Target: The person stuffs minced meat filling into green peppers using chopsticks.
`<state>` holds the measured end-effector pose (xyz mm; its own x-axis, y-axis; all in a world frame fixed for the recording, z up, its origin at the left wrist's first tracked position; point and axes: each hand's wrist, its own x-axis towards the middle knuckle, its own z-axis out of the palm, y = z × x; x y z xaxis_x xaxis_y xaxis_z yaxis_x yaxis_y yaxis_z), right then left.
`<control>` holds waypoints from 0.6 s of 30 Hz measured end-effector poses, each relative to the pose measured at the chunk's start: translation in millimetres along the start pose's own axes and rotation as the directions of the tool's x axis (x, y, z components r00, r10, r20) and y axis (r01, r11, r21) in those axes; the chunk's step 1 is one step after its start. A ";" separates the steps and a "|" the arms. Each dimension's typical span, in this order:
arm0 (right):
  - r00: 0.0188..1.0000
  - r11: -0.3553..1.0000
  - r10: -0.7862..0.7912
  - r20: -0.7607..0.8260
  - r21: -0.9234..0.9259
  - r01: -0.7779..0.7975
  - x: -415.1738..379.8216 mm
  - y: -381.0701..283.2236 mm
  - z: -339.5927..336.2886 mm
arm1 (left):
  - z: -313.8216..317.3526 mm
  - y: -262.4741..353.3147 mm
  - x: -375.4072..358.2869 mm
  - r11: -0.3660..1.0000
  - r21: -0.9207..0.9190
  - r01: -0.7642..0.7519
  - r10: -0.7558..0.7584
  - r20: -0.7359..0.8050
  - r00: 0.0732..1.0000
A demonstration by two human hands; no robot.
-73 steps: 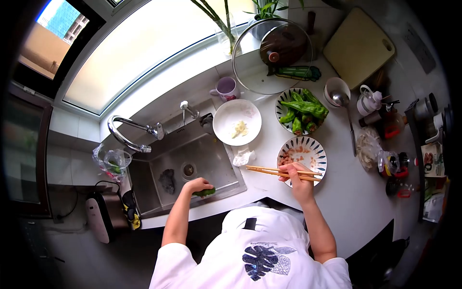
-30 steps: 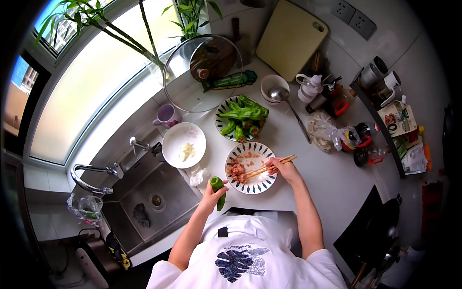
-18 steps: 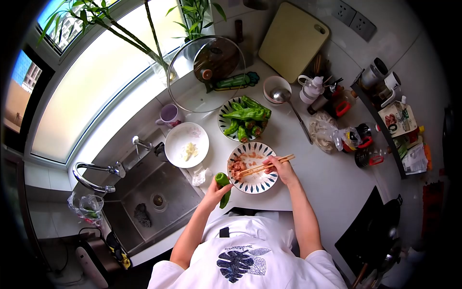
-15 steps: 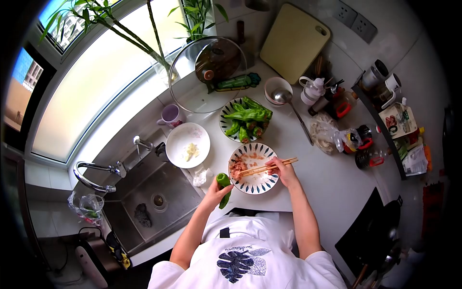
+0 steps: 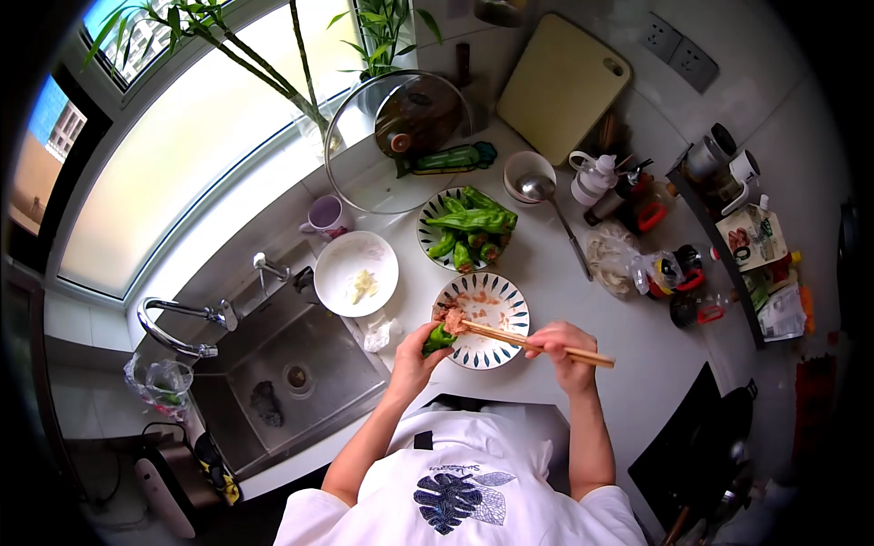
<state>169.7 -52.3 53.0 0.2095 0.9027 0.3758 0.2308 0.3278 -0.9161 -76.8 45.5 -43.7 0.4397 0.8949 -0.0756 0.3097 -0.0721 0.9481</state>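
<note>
My left hand (image 5: 417,358) is closed around a green pepper (image 5: 439,339) at the left rim of a patterned plate (image 5: 496,353). In my right hand (image 5: 563,353) is a pair of wooden chopsticks (image 5: 496,334), their tips at the pepper's open end. Pink minced meat (image 5: 455,320) is at those tips, over the plate's left side, and smears of it lie across the plate. Behind this plate, a second plate (image 5: 425,238) holds several green peppers (image 5: 473,223). To the left stands a white bowl (image 5: 332,264) with pale chopped bits in it.
A metal sink (image 5: 323,400) with a faucet (image 5: 187,314) is at the left. Behind are a purple mug (image 5: 326,215), a glass lid (image 5: 350,177) and a cutting board (image 5: 560,86). A ladle (image 5: 569,237) rests in a small bowl; bottles and a black stove (image 5: 678,455) are at the right.
The pepper has turned and its open end has come to the meat. My right hand has moved right and down, with the chopsticks now pointing to the pepper and meat at their tips.
</note>
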 end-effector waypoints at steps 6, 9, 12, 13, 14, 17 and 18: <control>0.915 0.861 -0.293 0.277 -0.340 0.379 1.3 -33.9 16.1 | 5.0 3.0 -0.7 0.998 -0.061 0.019 -0.020 -0.006 1.000; 0.858 0.783 -0.320 0.402 -0.398 0.479 -2.1 -43.6 23.5 | 7.0 12.2 -2.4 0.995 -0.085 0.043 -0.043 0.005 0.999; 0.765 0.639 -0.439 0.470 -0.436 0.634 -4.7 -46.1 34.9 | 7.1 24.7 -4.9 0.981 -0.177 0.081 -0.079 0.020 0.997; 0.766 0.638 -0.439 0.469 -0.438 0.634 -6.5 -46.3 37.1 | 7.4 27.0 -5.2 0.973 -0.210 0.100 -0.095 0.031 0.995; 0.728 0.564 -0.454 0.514 -0.467 0.682 -8.7 -46.6 39.0 | 8.3 28.1 -4.8 0.963 -0.242 0.118 -0.110 0.046 0.993; 0.662 0.445 -0.485 0.572 -0.491 0.749 -7.7 -48.0 41.3 | 10.9 24.4 -5.8 0.919 -0.347 0.185 -0.163 0.092 0.982; 0.644 0.428 -0.483 0.594 -0.482 0.765 -6.9 -51.0 40.7 | 11.7 21.7 -6.1 0.919 -0.347 0.186 -0.164 0.092 0.982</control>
<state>117.9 -63.9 91.4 -0.5407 0.5885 0.6011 0.7166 0.6965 -0.0374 -62.9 33.2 -26.3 0.4592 0.8501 -0.2579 0.0739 0.2527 0.9647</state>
